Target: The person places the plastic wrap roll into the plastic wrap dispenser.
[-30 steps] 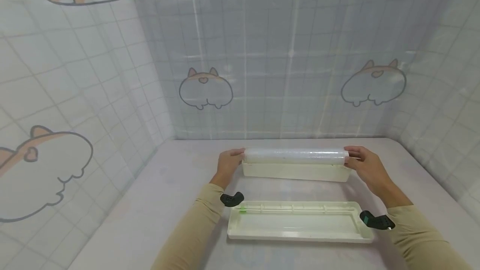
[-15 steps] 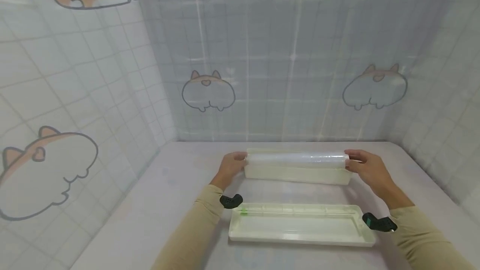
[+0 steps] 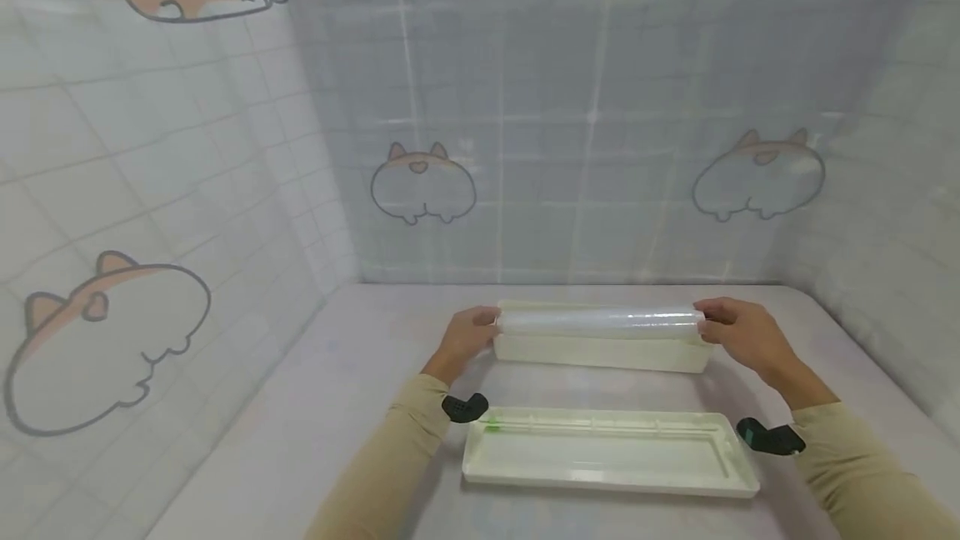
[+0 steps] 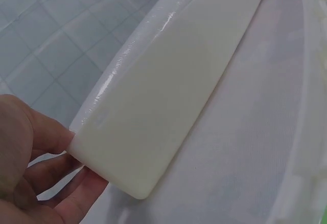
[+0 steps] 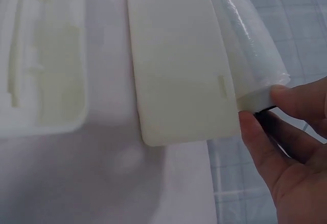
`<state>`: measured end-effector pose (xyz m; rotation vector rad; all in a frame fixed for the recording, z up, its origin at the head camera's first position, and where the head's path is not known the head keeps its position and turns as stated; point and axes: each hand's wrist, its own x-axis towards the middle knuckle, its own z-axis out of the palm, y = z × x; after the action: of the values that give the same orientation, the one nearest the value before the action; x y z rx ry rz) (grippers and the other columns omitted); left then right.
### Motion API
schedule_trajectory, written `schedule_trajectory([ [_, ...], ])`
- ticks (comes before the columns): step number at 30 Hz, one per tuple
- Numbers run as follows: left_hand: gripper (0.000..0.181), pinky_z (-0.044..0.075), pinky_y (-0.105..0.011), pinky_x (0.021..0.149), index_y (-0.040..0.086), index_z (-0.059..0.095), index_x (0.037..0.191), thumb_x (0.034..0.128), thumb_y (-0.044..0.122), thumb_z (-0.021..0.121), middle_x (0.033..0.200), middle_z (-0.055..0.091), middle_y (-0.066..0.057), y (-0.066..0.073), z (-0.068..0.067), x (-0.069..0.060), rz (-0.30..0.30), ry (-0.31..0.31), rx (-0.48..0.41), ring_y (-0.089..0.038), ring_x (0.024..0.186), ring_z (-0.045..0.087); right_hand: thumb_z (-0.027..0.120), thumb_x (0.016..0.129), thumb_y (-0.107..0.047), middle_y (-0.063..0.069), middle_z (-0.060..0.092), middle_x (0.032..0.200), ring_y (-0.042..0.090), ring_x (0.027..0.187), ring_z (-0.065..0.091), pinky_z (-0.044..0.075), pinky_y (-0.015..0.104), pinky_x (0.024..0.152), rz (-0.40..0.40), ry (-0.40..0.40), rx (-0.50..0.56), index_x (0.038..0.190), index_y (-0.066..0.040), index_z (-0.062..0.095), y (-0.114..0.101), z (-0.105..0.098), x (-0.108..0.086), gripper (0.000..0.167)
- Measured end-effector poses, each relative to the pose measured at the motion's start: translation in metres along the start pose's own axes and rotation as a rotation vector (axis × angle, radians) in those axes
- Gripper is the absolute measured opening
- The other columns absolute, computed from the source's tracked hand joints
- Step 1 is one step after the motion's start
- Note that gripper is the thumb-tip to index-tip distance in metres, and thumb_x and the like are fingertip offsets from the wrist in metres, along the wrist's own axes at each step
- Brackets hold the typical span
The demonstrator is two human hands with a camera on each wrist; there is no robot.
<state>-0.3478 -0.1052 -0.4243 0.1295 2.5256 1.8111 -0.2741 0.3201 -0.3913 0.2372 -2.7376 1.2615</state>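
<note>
A roll of clear film (image 3: 600,322) lies level at the top of a long cream box (image 3: 600,352), its lower part hidden behind the box's front wall. My left hand (image 3: 465,338) pinches the roll's left end; in the left wrist view that hand (image 4: 38,168) has its thumb at the roll's end and other fingers by the box's corner. At the other end, my right hand (image 3: 750,340) grips the roll between thumb and fingers. The right wrist view shows this hand (image 5: 291,142) around the roll's white core end, beside the box wall (image 5: 179,71).
Nearer to me, a shallow cream lid (image 3: 600,461) lies with its inside up, a rail and a small green piece (image 3: 492,423) along its far edge. Patterned cloth walls (image 3: 555,232) stand behind and at both sides of the white table (image 3: 300,415).
The roll has come down lower against the box, whose back rim now shows behind it. Both hands moved with the roll, still holding its ends. The view has shifted slightly.
</note>
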Motion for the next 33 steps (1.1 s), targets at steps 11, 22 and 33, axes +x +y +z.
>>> schedule_trajectory([
  [11,0.036,0.046,-0.047,0.103,0.006,0.067,0.128,0.0928,0.007,0.061,0.137,0.059,-0.013,0.010,0.003,-0.004,-0.026,0.031,0.127,-0.030,0.131,0.051,0.059,0.100,-0.013,0.034,0.052,0.136,0.036,0.106,0.067,0.054,0.052,0.090,0.065,-0.021,0.016,0.138,0.011,0.049,0.002,0.001,0.011,0.046],
  [22,0.035,0.052,-0.040,0.095,0.007,0.067,0.128,0.0938,0.009,0.062,0.137,0.060,-0.012,0.007,0.007,-0.001,-0.017,0.013,0.088,-0.026,0.126,0.055,0.062,0.099,-0.015,0.032,0.056,0.132,0.032,0.102,0.068,0.055,0.048,0.088,0.102,-0.014,0.012,0.136,0.009,0.052,0.009,-0.005,0.016,0.045],
  [33,0.034,0.053,-0.042,0.094,0.008,0.067,0.128,0.0954,0.014,0.061,0.135,0.061,-0.012,0.002,0.006,-0.004,0.003,0.039,0.118,-0.026,0.120,0.059,0.060,0.100,-0.009,0.025,0.065,0.122,0.007,0.091,0.065,0.057,0.028,0.078,0.077,0.064,0.042,0.121,0.006,0.064,0.011,0.003,0.015,0.026],
])
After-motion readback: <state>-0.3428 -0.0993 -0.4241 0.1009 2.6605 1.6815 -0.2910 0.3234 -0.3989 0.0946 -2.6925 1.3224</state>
